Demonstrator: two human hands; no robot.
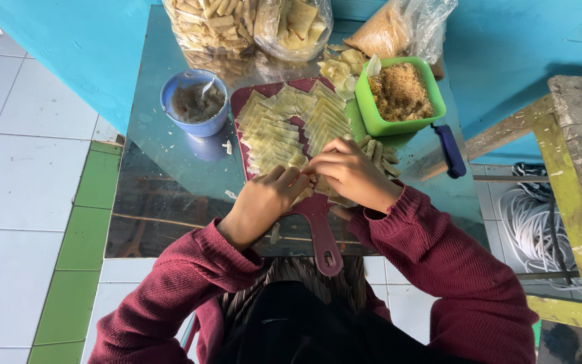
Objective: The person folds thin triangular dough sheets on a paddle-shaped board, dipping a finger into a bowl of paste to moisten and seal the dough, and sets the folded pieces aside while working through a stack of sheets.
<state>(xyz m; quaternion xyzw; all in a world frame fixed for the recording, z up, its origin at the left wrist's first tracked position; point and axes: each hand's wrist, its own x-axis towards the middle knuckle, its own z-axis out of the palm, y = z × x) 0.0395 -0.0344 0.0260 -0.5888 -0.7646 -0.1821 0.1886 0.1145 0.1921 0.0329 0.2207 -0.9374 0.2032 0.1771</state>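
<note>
My left hand point(264, 201) and my right hand point(351, 172) meet at the near end of a dark red cutting board point(320, 229), fingertips pinching a small pale dough wrapper between them. Rows of thin yellowish wrapper strips point(291, 125) cover the board beyond my fingers. Several rolled pieces point(380, 154) lie at the board's right edge, just past my right hand. Both arms wear maroon knitted sleeves.
A green square tub of brown crumbly filling point(399, 96) stands at the right, a blue-handled tool point(450, 151) beside it. A blue bowl with grey paste point(195, 102) sits left. Clear bags of snacks point(244, 23) line the back of the shiny metal table point(163, 189). A wooden bench point(580, 155) stands right.
</note>
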